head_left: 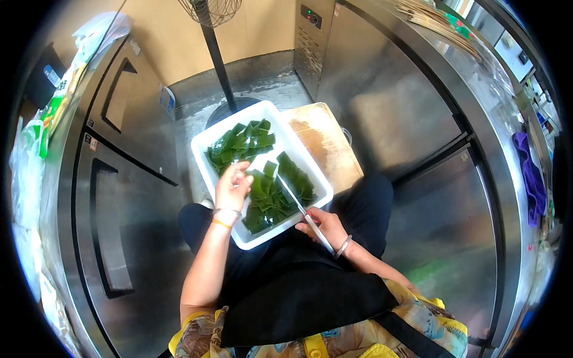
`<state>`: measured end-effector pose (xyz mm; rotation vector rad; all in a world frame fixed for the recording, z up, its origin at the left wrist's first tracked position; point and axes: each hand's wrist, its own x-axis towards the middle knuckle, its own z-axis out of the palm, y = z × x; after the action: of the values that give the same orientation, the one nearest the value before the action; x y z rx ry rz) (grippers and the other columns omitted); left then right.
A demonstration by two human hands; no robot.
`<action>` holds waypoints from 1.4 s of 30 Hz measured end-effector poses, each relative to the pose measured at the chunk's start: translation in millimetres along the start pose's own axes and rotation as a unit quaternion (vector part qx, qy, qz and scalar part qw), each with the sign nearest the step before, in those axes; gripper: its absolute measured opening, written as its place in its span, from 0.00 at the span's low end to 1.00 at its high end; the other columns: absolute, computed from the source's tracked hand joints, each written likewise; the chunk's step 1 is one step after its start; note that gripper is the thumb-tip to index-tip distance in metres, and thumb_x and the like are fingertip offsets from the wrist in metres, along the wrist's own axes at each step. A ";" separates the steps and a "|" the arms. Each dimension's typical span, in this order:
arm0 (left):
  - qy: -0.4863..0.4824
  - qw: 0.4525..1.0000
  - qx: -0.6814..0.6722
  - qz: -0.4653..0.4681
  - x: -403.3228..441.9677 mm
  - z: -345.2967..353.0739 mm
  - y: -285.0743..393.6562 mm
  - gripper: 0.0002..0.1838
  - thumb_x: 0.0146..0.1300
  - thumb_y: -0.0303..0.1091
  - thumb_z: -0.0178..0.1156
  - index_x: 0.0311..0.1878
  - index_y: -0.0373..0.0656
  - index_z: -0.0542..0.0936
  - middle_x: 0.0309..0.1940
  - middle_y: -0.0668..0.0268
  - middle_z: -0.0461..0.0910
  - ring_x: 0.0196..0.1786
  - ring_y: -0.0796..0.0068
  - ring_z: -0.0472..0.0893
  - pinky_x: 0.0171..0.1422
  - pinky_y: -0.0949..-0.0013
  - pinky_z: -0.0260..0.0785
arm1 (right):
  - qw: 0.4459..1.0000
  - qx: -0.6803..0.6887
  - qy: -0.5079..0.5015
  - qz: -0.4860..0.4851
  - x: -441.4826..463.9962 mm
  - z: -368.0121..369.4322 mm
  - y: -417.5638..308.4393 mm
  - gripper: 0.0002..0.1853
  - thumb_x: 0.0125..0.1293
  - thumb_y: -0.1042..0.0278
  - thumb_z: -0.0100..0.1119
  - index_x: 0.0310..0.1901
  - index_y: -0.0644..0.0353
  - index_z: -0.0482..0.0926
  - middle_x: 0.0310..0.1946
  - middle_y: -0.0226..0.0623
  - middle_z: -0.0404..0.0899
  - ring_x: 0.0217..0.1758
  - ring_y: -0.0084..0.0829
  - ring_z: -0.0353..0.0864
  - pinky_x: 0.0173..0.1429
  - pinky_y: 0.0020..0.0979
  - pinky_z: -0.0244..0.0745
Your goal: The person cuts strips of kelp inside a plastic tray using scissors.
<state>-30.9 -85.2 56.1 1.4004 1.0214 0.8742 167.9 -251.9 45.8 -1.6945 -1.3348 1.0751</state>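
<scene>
The dark green leafy piece (270,169) at the tip of the slim utensil (290,192) lies just to the right of the left hand's (231,187) fingers, inside the white tray (202,156); those fingers are nearer to it than the right hand's (325,227). The utensil's long axis slants from the right hand forward and leftward, over the near part of the tray, its pale handle down by the lap. The right fingers are closed around that handle beside the tray's near right corner, the forearm reaching in from the lower right. The left forearm angles forward and slightly inward, bringing the hand over the tray's left side, fingers curled with the thumb close to them; whether they pinch anything cannot be told.
</scene>
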 end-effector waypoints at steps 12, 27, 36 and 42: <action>-0.005 0.897 -0.428 -0.114 -18.6 20.8 -1.5 0.19 0.65 0.18 0.48 0.59 0.34 0.70 0.56 0.60 0.73 0.55 0.68 0.75 0.62 0.61 0.72 | 0.991 0.092 -0.079 0.052 -1.6 11.2 -5.3 0.20 0.62 0.53 0.63 0.44 0.61 0.75 0.30 0.39 0.79 0.33 0.27 0.77 0.41 0.28 0.73; -0.016 0.946 -0.297 -0.126 -41.1 40.2 -12.4 0.15 0.64 0.18 0.51 0.54 0.36 0.75 0.47 0.62 0.77 0.47 0.73 0.79 0.53 0.66 0.77 | 0.987 0.119 -0.061 0.085 -3.1 10.6 -8.6 0.18 0.60 0.55 0.65 0.41 0.63 0.76 0.21 0.34 0.77 0.22 0.21 0.74 0.27 0.24 0.70; -0.123 0.991 0.033 -0.043 -19.0 16.6 -37.2 0.21 0.55 0.14 0.49 0.50 0.42 0.80 0.56 0.61 0.75 0.55 0.69 0.75 0.59 0.68 0.70 | 0.983 0.156 -0.065 0.068 6.1 -0.3 1.5 0.13 0.60 0.58 0.66 0.36 0.59 0.77 0.16 0.26 0.72 0.15 0.15 0.69 0.18 0.20 0.66; -0.018 0.901 0.428 0.070 25.0 -3.4 -78.5 0.27 0.50 0.20 0.49 0.57 0.46 0.74 0.58 0.53 0.70 0.56 0.49 0.72 0.63 0.58 0.64 | 0.964 0.256 -0.067 0.017 46.4 -42.9 -10.6 0.10 0.62 0.60 0.63 0.36 0.56 0.75 0.16 0.21 0.68 0.15 0.13 0.68 0.18 0.15 0.63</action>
<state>-33.0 -61.8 -22.8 2.2364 1.3671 0.4864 208.7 -206.0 64.1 -1.2791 -0.9926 1.4302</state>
